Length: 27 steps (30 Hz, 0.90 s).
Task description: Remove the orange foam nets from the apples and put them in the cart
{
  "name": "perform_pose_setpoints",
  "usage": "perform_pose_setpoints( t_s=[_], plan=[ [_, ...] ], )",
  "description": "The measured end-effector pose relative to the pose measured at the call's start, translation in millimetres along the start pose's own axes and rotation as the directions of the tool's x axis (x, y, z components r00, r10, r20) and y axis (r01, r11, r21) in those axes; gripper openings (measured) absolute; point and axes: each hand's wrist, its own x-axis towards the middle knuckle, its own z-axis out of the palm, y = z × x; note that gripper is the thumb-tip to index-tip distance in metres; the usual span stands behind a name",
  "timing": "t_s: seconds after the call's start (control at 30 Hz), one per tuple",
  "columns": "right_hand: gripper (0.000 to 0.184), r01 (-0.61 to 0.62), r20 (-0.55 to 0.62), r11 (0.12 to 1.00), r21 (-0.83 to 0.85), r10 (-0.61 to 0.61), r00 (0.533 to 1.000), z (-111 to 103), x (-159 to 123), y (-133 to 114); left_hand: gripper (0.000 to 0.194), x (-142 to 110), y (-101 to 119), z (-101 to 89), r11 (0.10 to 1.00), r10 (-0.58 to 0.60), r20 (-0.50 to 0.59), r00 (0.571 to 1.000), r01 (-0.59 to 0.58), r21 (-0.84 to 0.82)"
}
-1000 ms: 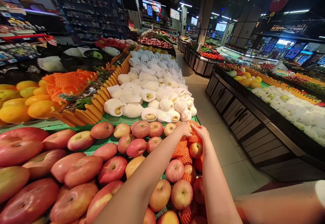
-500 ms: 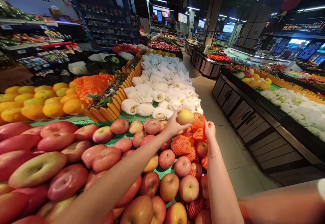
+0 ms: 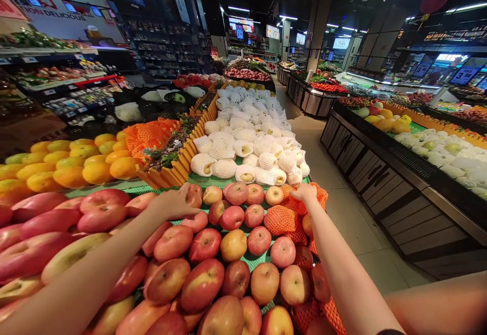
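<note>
My left hand (image 3: 175,202) reaches to the back left of the apple display. It is curled around a red apple (image 3: 194,195) in the back row, thumb in front and the other fingers mostly hidden. My right hand (image 3: 304,192) is closed on orange foam netting (image 3: 319,195) at the display's right edge. More orange foam nets (image 3: 280,219) lie below it among the apples. A yellowish apple (image 3: 274,195) rests at the right of the back row, between my hands. Loose red and yellow apples (image 3: 206,245) cover the green mat around both forearms.
White-netted fruit (image 3: 243,147) is heaped behind the apples. An orange picket divider (image 3: 182,165) borders it on the left, with orange-yellow fruit (image 3: 76,160) beyond. To the right, a tiled aisle (image 3: 338,213) separates this stand from a wood-panelled stand (image 3: 380,178).
My left hand has let go of the yellowish apple, now in the back row, and moved left to a red apple. My right hand stays at the orange netting. The view has shifted slightly.
</note>
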Motion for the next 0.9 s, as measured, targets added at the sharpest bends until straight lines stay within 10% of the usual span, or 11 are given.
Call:
perform_pose_setpoints(
  t_s=[0.13,0.27,0.4,0.5,0.73,0.9],
  plan=[
    [0.081,0.072,0.074,0.995,-0.065,-0.068,0.995,19.2,3.8,-21.0,0.073,15.8,0.3,18.2,0.992,0.121,0.092,0.988,-0.116,-0.055],
    [0.081,0.094,0.042,0.992,-0.084,-0.091,0.995,27.2,4.4,-21.3,0.081,7.7,18.7,3.3,0.988,0.155,0.079,0.985,-0.155,0.001],
    [0.066,0.091,0.038,0.995,-0.047,-0.089,0.995,28.3,5.2,-21.3,0.045,-30.1,87.0,-32.7,0.971,0.132,-0.237,0.962,-0.078,0.227],
    [0.042,0.031,0.043,0.999,-0.01,-0.031,0.999,19.7,2.6,-22.4,0.036,-53.2,155.5,-40.1,0.933,0.351,-0.264,0.898,-0.312,0.178],
    [0.033,-0.02,-0.09,0.994,0.107,0.029,0.996,-33.1,-40.0,15.0,0.035,-59.4,230.4,25.7,0.815,0.578,-0.066,0.814,-0.579,-0.003],
    [0.07,0.173,0.212,0.973,0.154,-0.204,0.956,-28.3,-83.6,13.1,0.078,-43.1,223.2,46.1,0.788,0.601,-0.021,0.799,-0.597,-0.152]
  ],
)
